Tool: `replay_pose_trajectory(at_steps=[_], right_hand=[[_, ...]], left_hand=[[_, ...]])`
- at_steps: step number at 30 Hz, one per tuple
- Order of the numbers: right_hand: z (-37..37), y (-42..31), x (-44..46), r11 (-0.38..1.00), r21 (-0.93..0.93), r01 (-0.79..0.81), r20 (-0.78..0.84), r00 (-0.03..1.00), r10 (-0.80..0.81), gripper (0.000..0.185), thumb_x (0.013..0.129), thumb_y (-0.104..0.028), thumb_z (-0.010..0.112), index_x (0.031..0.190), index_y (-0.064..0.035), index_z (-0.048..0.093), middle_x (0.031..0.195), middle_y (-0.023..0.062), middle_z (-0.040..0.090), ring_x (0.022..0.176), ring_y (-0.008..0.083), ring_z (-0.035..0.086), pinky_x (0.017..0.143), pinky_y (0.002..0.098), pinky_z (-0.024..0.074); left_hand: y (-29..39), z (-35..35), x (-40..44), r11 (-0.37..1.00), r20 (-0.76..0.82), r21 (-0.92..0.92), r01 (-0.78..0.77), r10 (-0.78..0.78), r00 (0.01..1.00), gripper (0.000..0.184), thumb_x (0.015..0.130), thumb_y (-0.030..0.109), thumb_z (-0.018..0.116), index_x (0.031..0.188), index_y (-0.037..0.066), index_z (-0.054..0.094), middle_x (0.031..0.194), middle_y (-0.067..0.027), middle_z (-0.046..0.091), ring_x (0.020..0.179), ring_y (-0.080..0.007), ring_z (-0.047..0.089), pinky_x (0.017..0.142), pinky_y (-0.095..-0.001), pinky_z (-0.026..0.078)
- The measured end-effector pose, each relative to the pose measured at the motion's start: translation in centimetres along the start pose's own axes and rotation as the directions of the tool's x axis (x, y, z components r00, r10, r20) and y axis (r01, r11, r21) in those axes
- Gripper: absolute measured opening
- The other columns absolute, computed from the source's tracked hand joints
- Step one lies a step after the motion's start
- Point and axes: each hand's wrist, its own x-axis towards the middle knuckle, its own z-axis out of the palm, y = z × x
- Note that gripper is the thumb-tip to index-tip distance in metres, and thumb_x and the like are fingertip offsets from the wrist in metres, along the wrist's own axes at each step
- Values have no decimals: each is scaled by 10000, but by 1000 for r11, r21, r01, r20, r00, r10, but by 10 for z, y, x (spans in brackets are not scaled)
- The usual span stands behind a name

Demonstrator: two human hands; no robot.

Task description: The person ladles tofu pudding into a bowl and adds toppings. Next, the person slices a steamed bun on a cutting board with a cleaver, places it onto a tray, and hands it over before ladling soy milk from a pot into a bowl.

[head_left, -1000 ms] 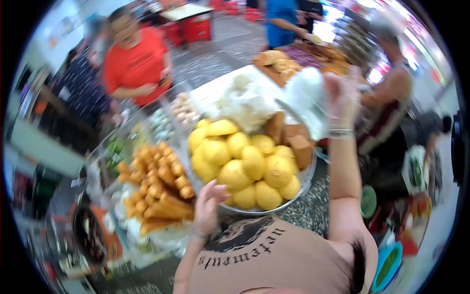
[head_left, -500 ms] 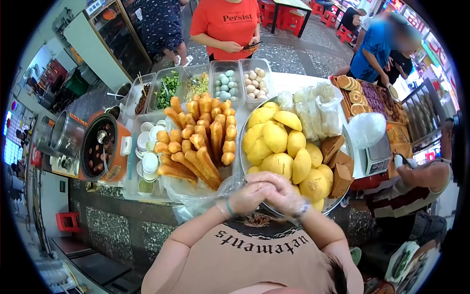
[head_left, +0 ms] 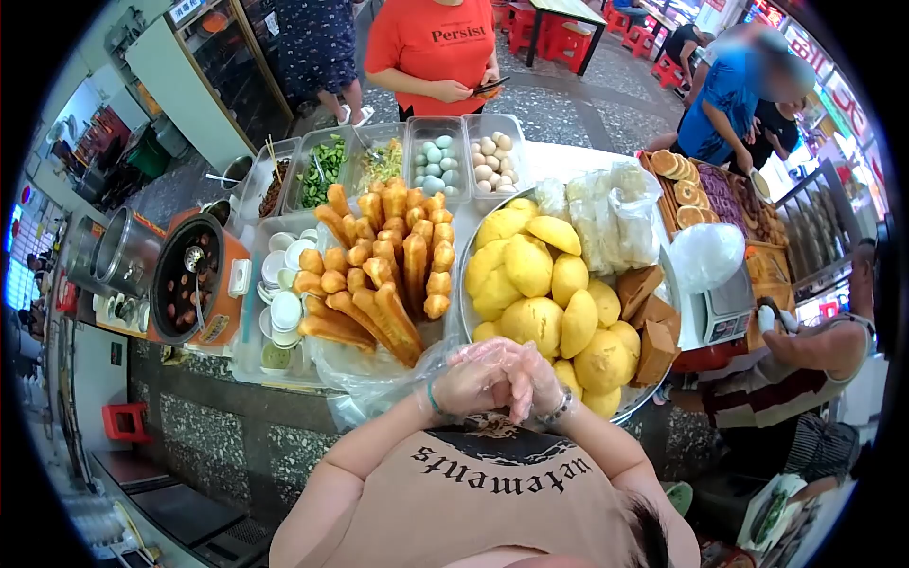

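Observation:
My left hand (head_left: pixel 471 381) and my right hand (head_left: pixel 540 375), both in clear plastic gloves, are clasped with fingers interlaced in front of my chest. Both are closed, with no object visible in them. Just beyond them a large round metal tray (head_left: pixel 461 305) holds several yellow buns (head_left: pixel 532 324), brown blocks (head_left: pixel 655 352) and bagged pale food (head_left: pixel 615 222). To the left, several fried dough sticks (head_left: pixel 390 303) are piled in a plastic-lined tub, beside small white lids (head_left: pixel 285 310).
Clear bins hold greens (head_left: pixel 323 170), bluish eggs (head_left: pixel 437 166) and pale eggs (head_left: pixel 493 163). A dark pot (head_left: pixel 186 284) stands left. Right are a scale (head_left: pixel 727 312) and bread trays (head_left: pixel 678 189). A person in red (head_left: pixel 436 47) faces the counter; another person works at right (head_left: pixel 814 355).
One second ago my hands were apart, my right arm stretched forward. They came together over the tray's near edge and now sit slightly closer to my chest. The view has swung and steadied.

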Motion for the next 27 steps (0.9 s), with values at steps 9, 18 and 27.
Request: replay_pose_trajectory(at_steps=[9, 18, 27], right_hand=[[-5, -7, -8, 986, -154, -68, 54, 996, 77, 603, 921, -474, 451, 1190, 64, 494, 1271, 210, 523, 1138, 212, 514, 998, 313, 382], [-21, 17, 9, 976, -215, 24, 61, 998, -11, 548, 990, -373, 394, 1392, -6, 328, 1085, 103, 640, 544, 91, 557, 516, 191, 451], [10, 13, 62, 942, -286, -177, -217, 969, 116, 777, 939, -436, 515, 1488, -40, 134, 1206, 204, 565, 1024, 212, 583, 875, 307, 462]], left_hand=[[2, 5, -1, 1000, -23, 17, -26, 26, 999, 171, 985, 106, 414, 925, 0, 534, 850, -136, 597, 772, -257, 619, 719, -330, 522], [-2, -6, -20, 795, -206, 606, -25, 187, 961, 481, 1015, 360, 317, 840, -12, 567, 742, -136, 596, 704, -253, 589, 708, -350, 490], [-5, -13, -28, 902, -570, 378, -207, 404, 716, 507, 1006, 433, 298, 648, 104, 440, 483, -37, 420, 471, -190, 428, 541, -335, 403]])
